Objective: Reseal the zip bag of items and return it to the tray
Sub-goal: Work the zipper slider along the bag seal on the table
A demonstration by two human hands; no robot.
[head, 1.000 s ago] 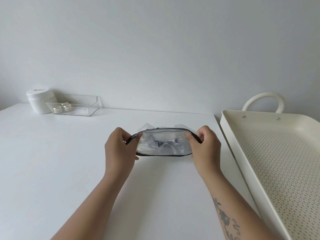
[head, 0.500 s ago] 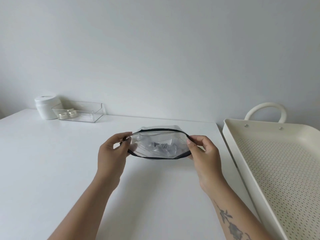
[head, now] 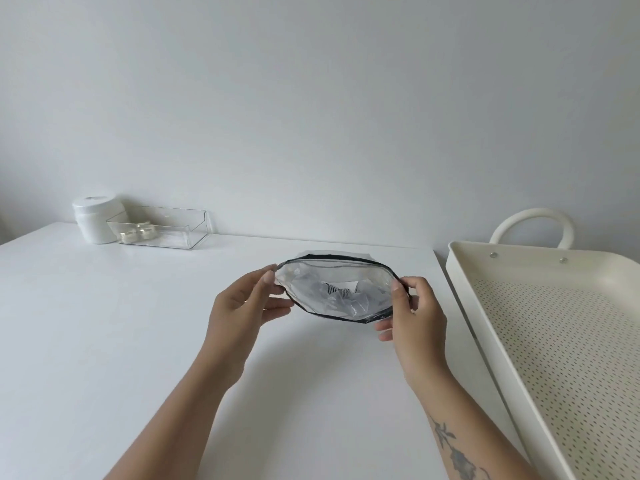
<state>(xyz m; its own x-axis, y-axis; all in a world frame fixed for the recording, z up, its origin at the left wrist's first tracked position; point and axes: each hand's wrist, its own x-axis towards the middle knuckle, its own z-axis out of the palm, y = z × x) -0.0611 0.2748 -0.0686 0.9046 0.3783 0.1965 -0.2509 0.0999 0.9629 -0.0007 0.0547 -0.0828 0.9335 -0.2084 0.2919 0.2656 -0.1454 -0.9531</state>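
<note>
Both hands hold a clear zip bag (head: 337,294) above the white table (head: 104,341), its black-edged mouth spread wide. The left hand (head: 239,303) pinches its nine o'clock end, the right hand (head: 415,313) its three o'clock end. Something striped shows inside; no writing is legible. The cream perforated tray (head: 519,271) sits at three o'clock, apart from it.

hands (head: 332,313) holding zip bag (head: 337,292), tray (head: 464,271) beside

Zip bag (head: 337,294) mouth now gapes wider, lifted higher.
</note>
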